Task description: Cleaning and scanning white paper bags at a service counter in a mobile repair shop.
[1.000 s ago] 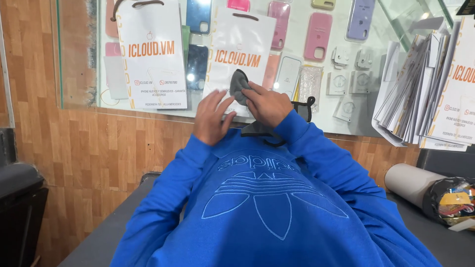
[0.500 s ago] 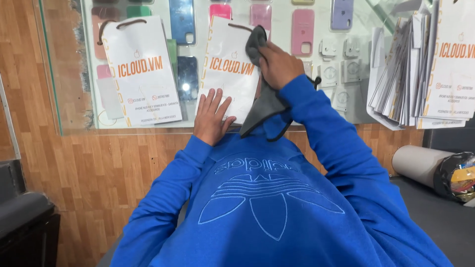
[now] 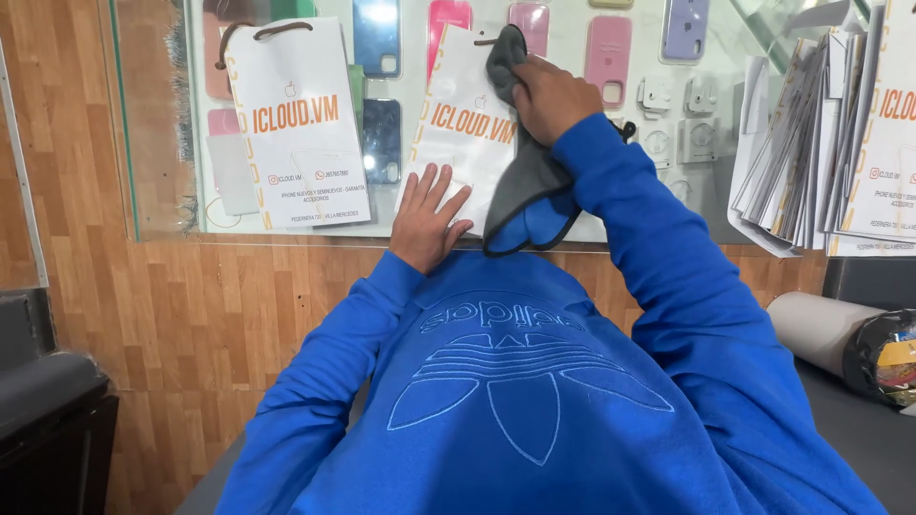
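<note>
We press our right hand [image 3: 551, 95] on a dark grey cloth [image 3: 523, 186], fingers curled over its upper part and holding it against the glass top of the display case [image 3: 611, 215]. The cloth's top end pokes up past the knuckles, and its lower part hangs down toward us, showing a blue underside with a dark edge near the front rim of the glass. Our left hand [image 3: 429, 221] lies flat on the glass just left of the cloth, fingers spread wide and holding nothing, its fingertips on the lower part of a white paper bag [image 3: 468, 124]. A 2nd white paper bag [image 3: 298, 124] with a brown cord handle lies further left on the same glass. Under the glass we see phone cases [image 3: 609, 57] in pink, blue and lilac. At the right a stack of folded white bags [image 3: 830, 143] leans on the case, and a roll of film [image 3: 849, 343] lies on the dark counter beside our right sleeve.
</note>
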